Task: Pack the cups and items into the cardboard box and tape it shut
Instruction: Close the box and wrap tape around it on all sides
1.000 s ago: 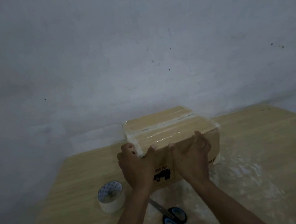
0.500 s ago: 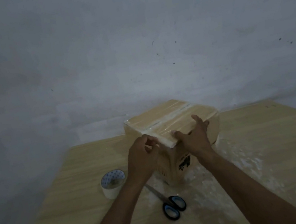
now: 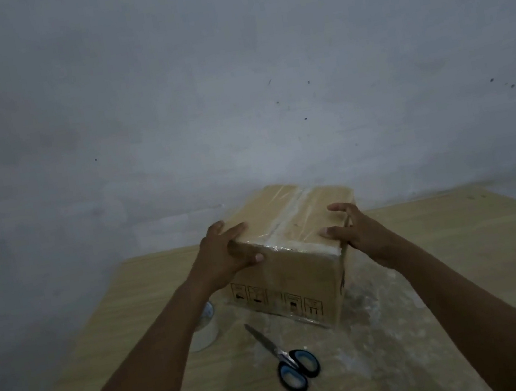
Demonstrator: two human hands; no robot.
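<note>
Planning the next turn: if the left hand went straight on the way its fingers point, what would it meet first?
The cardboard box; the left hand grips its near left corner, so no gap.

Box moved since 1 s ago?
Yes. The cardboard box turned counterclockwise: its symbol side now faces the scissors instead of the logo side.

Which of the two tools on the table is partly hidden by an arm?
The white tape roll, partly behind the left forearm. The scissors, with blue and black handles, lie in full view in front of the box.
</note>
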